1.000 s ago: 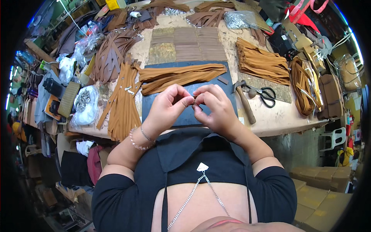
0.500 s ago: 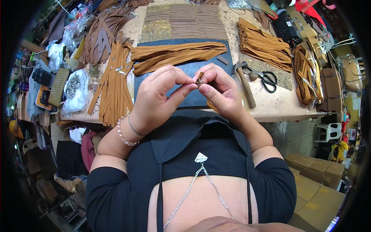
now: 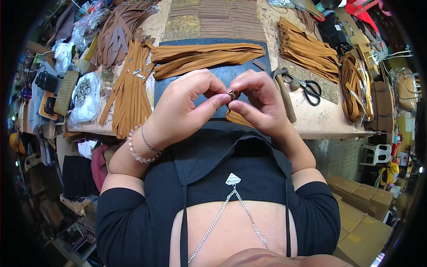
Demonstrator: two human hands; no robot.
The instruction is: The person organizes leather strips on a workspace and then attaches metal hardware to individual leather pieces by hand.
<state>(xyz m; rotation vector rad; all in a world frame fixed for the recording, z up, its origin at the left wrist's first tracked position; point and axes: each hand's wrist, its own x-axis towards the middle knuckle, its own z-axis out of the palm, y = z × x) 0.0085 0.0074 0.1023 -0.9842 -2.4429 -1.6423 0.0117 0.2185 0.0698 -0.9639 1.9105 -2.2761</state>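
- Centrally, the left hand (image 3: 184, 107) and the right hand (image 3: 255, 104) meet above the near edge of a dark blue rectangular work mat (image 3: 213, 80), fingertips almost touching.
- Both hands are curled nearly closed, thumb and forefinger of each pinched on a small silvery metal fitting (image 3: 232, 94) that sits between them; its exact shape is too small to tell.
- A tan leather strap (image 3: 238, 119) hangs just below the right hand, running from the fitting down toward the table edge; whether it is fastened to the fitting cannot be told.
- On the far part of the mat lies a bundle of long tan leather strips (image 3: 204, 55), spread lengthwise and well apart from the hands.
- Left of the mat, another sheaf of tan strips (image 3: 129, 84) lies on the worn wooden table (image 3: 320, 120), with a metal clip among them.
- Just right of the right hand, a wooden-handled hammer (image 3: 284, 93) lies on the table, and black-handled scissors (image 3: 311, 89) lie beside it.
- Farther right are stacked tan strips (image 3: 307, 49) and a coil of tan cord-like leather (image 3: 353, 91).
- The left wrist wears a clear bead bracelet (image 3: 135, 149) and a thin chain.
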